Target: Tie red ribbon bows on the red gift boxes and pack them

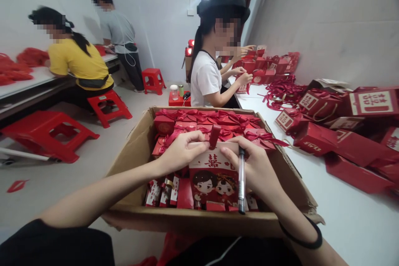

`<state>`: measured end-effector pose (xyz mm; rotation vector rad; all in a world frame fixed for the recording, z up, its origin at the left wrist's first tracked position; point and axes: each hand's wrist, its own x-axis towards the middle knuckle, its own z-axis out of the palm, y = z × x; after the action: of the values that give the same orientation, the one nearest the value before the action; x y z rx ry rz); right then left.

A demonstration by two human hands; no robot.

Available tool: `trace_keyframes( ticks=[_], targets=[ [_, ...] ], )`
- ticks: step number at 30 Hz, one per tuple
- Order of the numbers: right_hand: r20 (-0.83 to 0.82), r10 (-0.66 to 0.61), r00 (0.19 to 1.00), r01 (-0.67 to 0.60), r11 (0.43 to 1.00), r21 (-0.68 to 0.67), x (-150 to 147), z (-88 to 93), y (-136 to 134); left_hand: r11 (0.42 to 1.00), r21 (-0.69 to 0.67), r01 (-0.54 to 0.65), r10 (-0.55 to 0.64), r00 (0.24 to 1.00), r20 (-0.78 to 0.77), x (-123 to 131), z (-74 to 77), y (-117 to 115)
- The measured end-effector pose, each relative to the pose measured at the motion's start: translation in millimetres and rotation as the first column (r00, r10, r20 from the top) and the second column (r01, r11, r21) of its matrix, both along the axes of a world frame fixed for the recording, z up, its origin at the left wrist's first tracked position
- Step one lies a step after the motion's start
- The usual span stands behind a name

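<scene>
Between my two hands, above the cardboard carton [131, 162], is a red and white gift box [213, 174] printed with two cartoon figures and a red character. A red ribbon loop [214, 136] stands up from its top edge. The fingers of my left hand [195, 147] close on the box's upper left edge, beside the loop. My right hand [249, 158] grips the upper right edge and also holds a clear pen [241, 183] that points downward. Several red boxes with ribbon bows [187, 117] fill the carton behind, and smaller red and white packs [160, 193] lie nearer me.
On the white table [268, 126] at right lie piled red gift boxes [336, 137] and loose ribbons [283, 91]. A person in white [208, 79] works beyond the carton; two others are at the left bench. Red stools [109, 106] stand on the floor.
</scene>
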<state>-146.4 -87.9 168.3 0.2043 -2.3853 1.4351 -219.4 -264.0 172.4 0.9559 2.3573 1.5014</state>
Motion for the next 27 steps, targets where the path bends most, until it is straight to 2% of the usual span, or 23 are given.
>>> trace_keyframes(
  ticks=[7, 12, 15, 17, 19, 20, 22, 24, 26, 27],
  targets=[
    [0.007, 0.004, 1.0, -0.004, 1.0, 0.009, -1, -6.1, -3, 0.999, -0.009, 0.031, -0.031, 0.998, 0.064, -1, -6.1, -11],
    [-0.035, -0.099, 0.995, 0.098, 0.995, -0.023, -5, -3.9, -3, 0.992, 0.077, 0.097, -0.109, 0.977, 0.183, 2, -31.9, -19],
    [-0.073, -0.174, 0.982, 0.168, 0.982, -0.081, -7, -3.0, -2, 0.984, -0.045, 0.173, -0.166, 0.978, 0.128, 2, -36.0, -30],
    [-0.065, -0.151, 0.986, 0.138, 0.975, -0.172, -4, -4.8, 1, 0.962, -0.198, 0.186, -0.175, 0.982, 0.07, -4, -22.4, -43],
    [-0.048, -0.125, 0.991, 0.109, 0.963, -0.246, 4, -7.2, 9, 0.908, -0.373, 0.188, -0.171, 0.982, 0.078, -14, 0.4, -61],
    [-0.037, -0.126, 0.991, 0.113, 0.961, -0.252, 10, -8.2, 15, 0.864, -0.464, 0.198, -0.158, 0.98, 0.124, -22, 11.8, -70],
    [-0.014, -0.173, 0.985, 0.167, 0.967, -0.191, 24, -9.4, 29, 0.766, -0.59, 0.257, -0.105, 0.954, 0.28, -37, 27.1, -83],
    [-0.007, -0.228, 0.974, 0.227, 0.972, -0.068, 39, -10.3, 43, 0.648, -0.645, 0.405, -0.031, 0.861, 0.508, -52, 26.3, -89],
    [-0.01, -0.269, 0.963, 0.269, 0.96, 0.073, 54, -13.0, 57, 0.523, -0.661, 0.538, 0.066, 0.748, 0.661, -64, 9.3, -87],
    [-0.016, -0.311, 0.95, 0.311, 0.941, 0.131, 61, -15.9, 64, 0.472, -0.691, 0.548, 0.108, 0.742, 0.662, -69, -3.2, -85]
  ],
)
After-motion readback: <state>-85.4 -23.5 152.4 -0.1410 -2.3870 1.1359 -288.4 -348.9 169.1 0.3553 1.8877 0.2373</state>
